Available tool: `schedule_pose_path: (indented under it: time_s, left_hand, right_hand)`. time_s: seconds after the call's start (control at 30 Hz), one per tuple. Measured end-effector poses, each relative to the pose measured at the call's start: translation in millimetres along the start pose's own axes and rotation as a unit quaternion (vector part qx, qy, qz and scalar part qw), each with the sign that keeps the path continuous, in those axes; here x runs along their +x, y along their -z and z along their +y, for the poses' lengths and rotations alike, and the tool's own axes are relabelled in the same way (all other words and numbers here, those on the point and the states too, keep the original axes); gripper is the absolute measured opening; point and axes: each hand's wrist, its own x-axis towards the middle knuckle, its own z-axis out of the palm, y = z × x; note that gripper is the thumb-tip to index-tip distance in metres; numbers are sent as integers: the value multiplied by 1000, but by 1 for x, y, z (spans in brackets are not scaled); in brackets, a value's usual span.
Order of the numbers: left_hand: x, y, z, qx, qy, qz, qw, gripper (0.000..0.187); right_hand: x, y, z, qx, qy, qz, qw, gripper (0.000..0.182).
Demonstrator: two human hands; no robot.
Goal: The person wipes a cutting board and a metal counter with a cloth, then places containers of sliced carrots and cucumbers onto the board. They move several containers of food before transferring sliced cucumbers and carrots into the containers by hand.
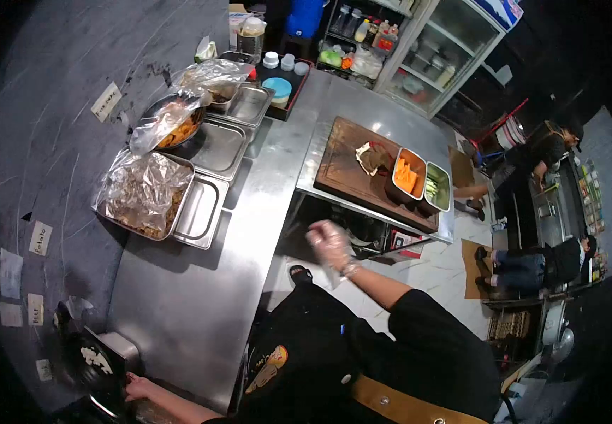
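Note:
At the lower left, my left hand (135,387) is closed at the edge of a black pan (94,364) with white food in it; what exactly the fingers grip is too small to make out. My right hand (330,244), in a clear plastic glove, hangs in the air in front of the side table, its fingers curled and slightly blurred. Nearest to it is a wooden board (345,166) bearing a metal container of orange strips (408,177), one of green pieces (433,189) and some brown food (373,159).
Metal trays (217,148) and a plastic-covered food tray (143,191) stand along the wall on the steel counter (179,304). A glass-door fridge (436,53) is at the back. Two people (549,152) (560,265) are at a counter on the right.

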Motion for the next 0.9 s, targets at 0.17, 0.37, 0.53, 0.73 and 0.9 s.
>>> schedule_pose_path:
  time_s: [0.17, 0.37, 0.53, 0.73, 0.9]
  left_hand:
    - [23, 11, -8, 116, -28, -17, 993, 58]
    - [26, 73, -17, 345, 57, -143, 926, 32]
    - [-225, 2, -20, 426, 16, -39, 904, 47]
    - [-296, 82, -16, 430, 36, -147, 890, 50]
    - [-281, 96, 2, 411, 66, -53, 908, 44]
  right_hand:
    - [96, 64, 69, -255, 77, 116, 957, 29]
    - [224, 123, 32, -361, -183, -154, 901, 46]
    - [300, 104, 162, -583, 134, -265, 756, 28]
    - [354, 67, 225, -618, 112, -325, 706, 33]
    - [121, -4, -78, -317, 183, -344, 865, 23]
